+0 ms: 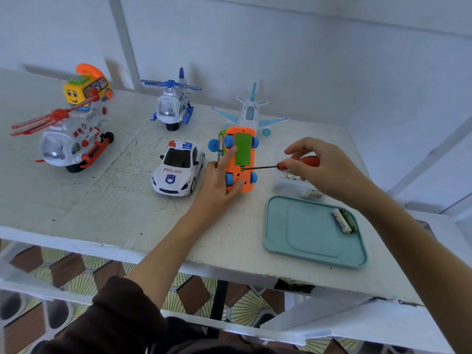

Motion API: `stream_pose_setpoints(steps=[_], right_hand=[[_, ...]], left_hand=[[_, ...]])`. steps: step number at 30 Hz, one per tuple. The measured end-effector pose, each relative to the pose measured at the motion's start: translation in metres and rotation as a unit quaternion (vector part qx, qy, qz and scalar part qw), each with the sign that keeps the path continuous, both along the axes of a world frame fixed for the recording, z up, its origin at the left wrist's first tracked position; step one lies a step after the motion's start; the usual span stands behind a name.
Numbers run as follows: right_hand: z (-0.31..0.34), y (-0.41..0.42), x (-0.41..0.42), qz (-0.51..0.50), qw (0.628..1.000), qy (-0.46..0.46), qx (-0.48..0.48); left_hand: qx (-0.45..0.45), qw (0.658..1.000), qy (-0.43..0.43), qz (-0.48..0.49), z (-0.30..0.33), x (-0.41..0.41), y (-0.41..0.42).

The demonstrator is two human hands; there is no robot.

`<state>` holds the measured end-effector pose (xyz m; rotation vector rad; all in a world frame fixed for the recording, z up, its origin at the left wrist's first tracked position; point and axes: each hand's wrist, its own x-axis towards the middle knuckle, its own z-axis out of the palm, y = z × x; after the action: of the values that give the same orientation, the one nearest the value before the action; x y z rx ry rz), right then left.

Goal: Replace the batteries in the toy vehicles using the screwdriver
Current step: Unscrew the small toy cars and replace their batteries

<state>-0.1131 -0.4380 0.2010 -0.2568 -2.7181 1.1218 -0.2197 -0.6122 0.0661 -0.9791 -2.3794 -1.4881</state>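
An orange toy vehicle (245,185) with blue wheels is tipped on its side, its underside and green battery cover (242,148) facing me. My left hand (219,182) grips it, forefinger stretched up along the underside and thumb at the bottom end. My right hand (321,167) pinches the red handle of a screwdriver (260,167). The thin black shaft lies level, and its tip touches the screw spot just below the green cover. Two batteries (344,221) lie on a teal tray (306,251) to the right.
A white police car (178,171) stands just left of my left hand. Behind are a red-and-white helicopter (71,146), a yellow phone bus (86,88), a blue helicopter (172,106) and a white plane (251,114). A clear box with batteries (288,181) sits under my right hand. The table edge runs along the front.
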Motion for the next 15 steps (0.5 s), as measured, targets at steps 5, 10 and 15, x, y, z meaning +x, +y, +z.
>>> stream_pose_setpoints(steps=[5,10,15], right_hand=[[-0.0006,0.0019,-0.0032,0.020,0.996,-0.041,0.070],[-0.0027,-0.0015,-0.0014,0.033,0.992,0.065,0.101],[-0.0066,-0.0055,-0.0033,0.036,0.993,0.059,0.093]], left_hand=[[0.002,1.000,-0.006,0.005,0.0002,0.0005,0.0003],[-0.001,1.000,0.001,0.007,0.0009,0.0001,0.0006],[0.010,0.999,-0.033,0.000,-0.0007,-0.0007,-0.0001]])
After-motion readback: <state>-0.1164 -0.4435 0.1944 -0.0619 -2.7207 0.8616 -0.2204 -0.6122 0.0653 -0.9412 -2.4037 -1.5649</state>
